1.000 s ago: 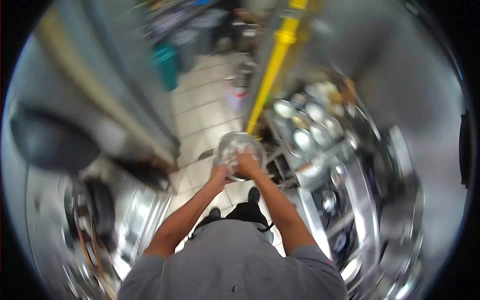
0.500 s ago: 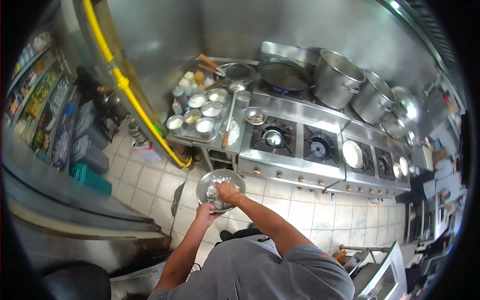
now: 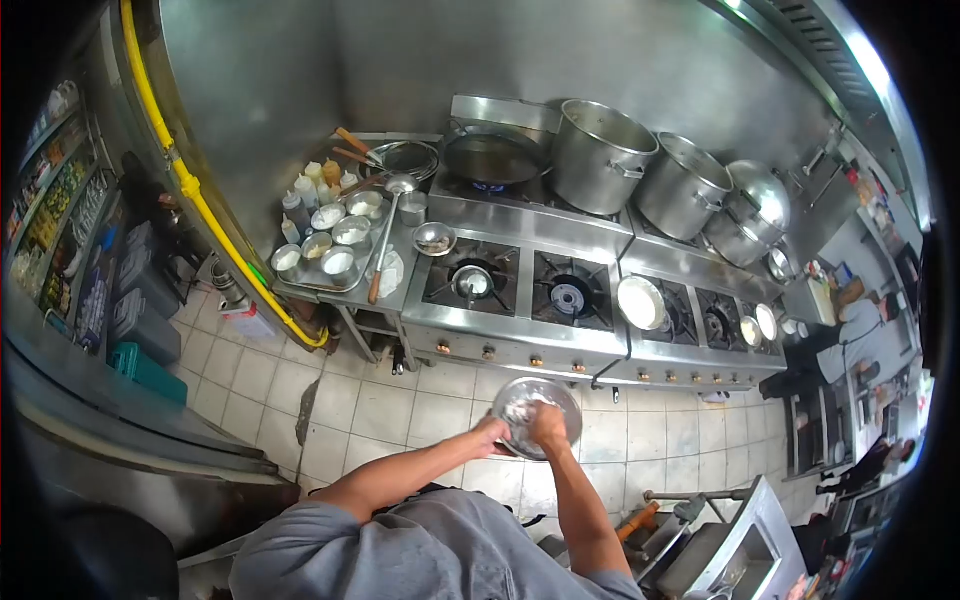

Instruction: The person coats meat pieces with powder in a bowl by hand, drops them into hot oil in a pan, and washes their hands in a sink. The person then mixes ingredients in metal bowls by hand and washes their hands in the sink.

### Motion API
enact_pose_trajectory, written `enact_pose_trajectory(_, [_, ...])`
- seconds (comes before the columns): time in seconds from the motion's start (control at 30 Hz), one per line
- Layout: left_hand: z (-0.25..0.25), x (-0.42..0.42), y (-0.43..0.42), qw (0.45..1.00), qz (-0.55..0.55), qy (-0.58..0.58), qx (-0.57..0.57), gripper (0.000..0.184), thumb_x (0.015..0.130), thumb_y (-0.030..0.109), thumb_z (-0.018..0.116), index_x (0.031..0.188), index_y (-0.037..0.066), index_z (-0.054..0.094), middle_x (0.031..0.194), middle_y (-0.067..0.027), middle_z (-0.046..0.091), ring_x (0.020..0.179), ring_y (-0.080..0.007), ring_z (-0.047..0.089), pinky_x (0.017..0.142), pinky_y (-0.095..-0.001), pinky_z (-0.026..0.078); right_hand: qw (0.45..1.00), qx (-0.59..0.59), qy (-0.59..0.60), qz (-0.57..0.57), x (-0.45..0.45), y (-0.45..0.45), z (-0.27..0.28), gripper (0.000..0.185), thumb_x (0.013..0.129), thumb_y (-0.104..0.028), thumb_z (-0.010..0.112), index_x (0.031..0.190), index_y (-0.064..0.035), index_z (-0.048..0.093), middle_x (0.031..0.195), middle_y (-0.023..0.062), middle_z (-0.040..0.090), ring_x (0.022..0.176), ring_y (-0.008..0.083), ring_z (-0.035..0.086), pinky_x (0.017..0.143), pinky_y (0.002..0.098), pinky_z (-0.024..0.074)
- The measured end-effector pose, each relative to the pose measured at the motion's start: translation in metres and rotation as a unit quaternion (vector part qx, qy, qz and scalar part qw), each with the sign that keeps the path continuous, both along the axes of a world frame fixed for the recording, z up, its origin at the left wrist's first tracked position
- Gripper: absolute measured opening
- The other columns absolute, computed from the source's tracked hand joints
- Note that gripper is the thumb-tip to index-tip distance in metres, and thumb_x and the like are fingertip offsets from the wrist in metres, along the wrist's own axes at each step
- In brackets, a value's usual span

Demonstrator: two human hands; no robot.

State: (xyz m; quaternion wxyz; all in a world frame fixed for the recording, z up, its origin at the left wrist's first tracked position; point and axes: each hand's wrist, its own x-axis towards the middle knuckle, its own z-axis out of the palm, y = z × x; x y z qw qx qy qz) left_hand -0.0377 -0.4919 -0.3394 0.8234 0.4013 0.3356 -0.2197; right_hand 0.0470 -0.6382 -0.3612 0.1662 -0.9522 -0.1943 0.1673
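Note:
My left hand grips the near left rim of a round metal mixing bowl, holding it up above the floor in front of the stove. Inside the bowl lie white, flour-coated pieces whose kind I cannot make out. My right hand reaches down into the bowl, its fingers curled in among the pieces; the fingertips are hidden.
Ahead runs a gas stove with a small pan, a white-filled pan and large stockpots. A flame burns under a wok. Left, a tray carries containers of white powder. A person stands far right.
The bowl and both hands have moved right, from near the tray counter to before the stove, as my body and view turned. My right hand stays in the bowl; the left keeps its rim.

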Motion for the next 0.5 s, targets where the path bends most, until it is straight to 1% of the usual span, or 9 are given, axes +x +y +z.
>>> enact_pose_trajectory(0.07, [0.000,0.007,-0.049,1.000,-0.014,-0.009,0.010,0.032,0.070,-0.007,0.051,0.102,-0.002,0.053,0.102,-0.0157,0.049,0.085,-0.0355,0.056,0.080,-0.0618,0.056,0.999,-0.041,-0.004,-0.008,0.005,-0.045,-0.008,0.033,0.078,-0.008,0.062,0.111,-0.0086,0.067,0.101,0.0227,0.068,0.098,0.0380,0.066,0.086,0.0433,0.0539])
enact_pose_trajectory(0.1, [-0.038,0.021,-0.071,0.997,-0.072,-0.001,0.012,0.053,0.072,-0.005,0.045,0.123,0.004,0.050,0.110,-0.0193,0.057,0.095,-0.0410,0.063,0.071,-0.0604,0.059,1.000,-0.025,0.004,-0.010,0.003,-0.061,0.004,0.034,0.078,-0.009,0.063,0.112,-0.0101,0.067,0.101,0.0219,0.069,0.098,0.0370,0.067,0.086,0.0432,0.0539])
enact_pose_trajectory(0.13, [0.027,0.017,-0.082,0.995,-0.092,-0.033,0.034,0.050,0.074,-0.004,0.043,0.122,0.003,0.051,0.104,-0.0188,0.060,0.091,-0.0372,0.066,0.069,-0.0543,0.061,1.000,-0.011,0.016,-0.011,-0.009,-0.077,0.032,0.036,0.077,-0.011,0.064,0.113,-0.0117,0.067,0.101,0.0211,0.069,0.099,0.0359,0.067,0.086,0.0431,0.0540])
enact_pose_trajectory(0.2, [0.000,0.028,-0.111,0.992,-0.114,-0.048,-0.031,0.052,0.072,-0.005,0.044,0.123,0.004,0.049,0.098,-0.0166,0.060,0.086,-0.0324,0.068,0.065,-0.0488,0.063,0.994,0.067,0.070,-0.043,-0.002,-0.116,0.043,0.047,0.069,-0.014,0.072,0.115,-0.0097,0.067,0.107,0.0227,0.067,0.102,0.0342,0.066,0.086,0.0426,0.0528])
enact_pose_trajectory(0.27, [-0.020,0.034,-0.134,0.992,-0.103,-0.074,0.013,0.055,0.070,-0.006,0.046,0.124,0.003,0.046,0.093,-0.0156,0.060,0.081,-0.0315,0.069,0.061,-0.0464,0.063,0.994,-0.025,0.044,-0.095,-0.007,-0.135,0.076,0.053,0.068,-0.018,0.075,0.119,-0.0086,0.064,0.104,0.0220,0.068,0.099,0.0363,0.066,0.084,0.0439,0.0532])
enact_pose_trajectory(0.33, [0.003,0.034,-0.141,0.992,-0.099,-0.081,-0.001,0.067,0.064,-0.006,0.048,0.129,0.005,0.038,0.097,-0.0160,0.057,0.076,-0.0338,0.068,0.061,-0.0479,0.063,0.974,-0.060,-0.203,-0.078,-0.015,-0.167,0.011,0.067,0.067,-0.026,0.078,0.122,-0.0010,0.050,0.091,0.0199,0.069,0.094,0.0432,0.064,0.088,0.0496,0.0490])
enact_pose_trajectory(0.4, [0.017,0.034,-0.146,0.989,-0.106,-0.092,0.045,0.068,0.063,-0.006,0.049,0.128,0.006,0.039,0.093,-0.0154,0.056,0.074,-0.0356,0.067,0.061,-0.0501,0.062,0.988,0.022,-0.131,-0.082,-0.019,-0.159,0.006,0.064,0.065,-0.022,0.079,0.121,-0.0040,0.053,0.100,0.0255,0.062,0.090,0.0455,0.064,0.081,0.0490,0.0525])
enact_pose_trajectory(0.43, [0.006,0.037,-0.144,0.991,-0.117,-0.060,0.038,0.067,0.064,-0.004,0.052,0.129,0.009,0.042,0.089,-0.0112,0.051,0.063,-0.0272,0.055,0.058,-0.0437,0.057,0.983,0.101,-0.102,-0.115,-0.013,-0.158,-0.017,0.055,0.068,-0.022,0.077,0.115,-0.0026,0.055,0.099,0.0264,0.064,0.091,0.0460,0.063,0.080,0.0483,0.0522])
enact_pose_trajectory(0.5, [-0.016,0.040,-0.134,0.992,-0.119,-0.034,-0.015,0.056,0.064,-0.007,0.050,0.119,0.003,0.049,0.089,-0.0126,0.055,0.074,-0.0312,0.062,0.063,-0.0498,0.059,0.990,0.070,-0.037,-0.121,-0.002,-0.135,-0.003,0.031,0.076,-0.019,0.071,0.101,-0.0013,0.063,0.091,0.0282,0.066,0.088,0.0459,0.064,0.077,0.0495,0.0521])
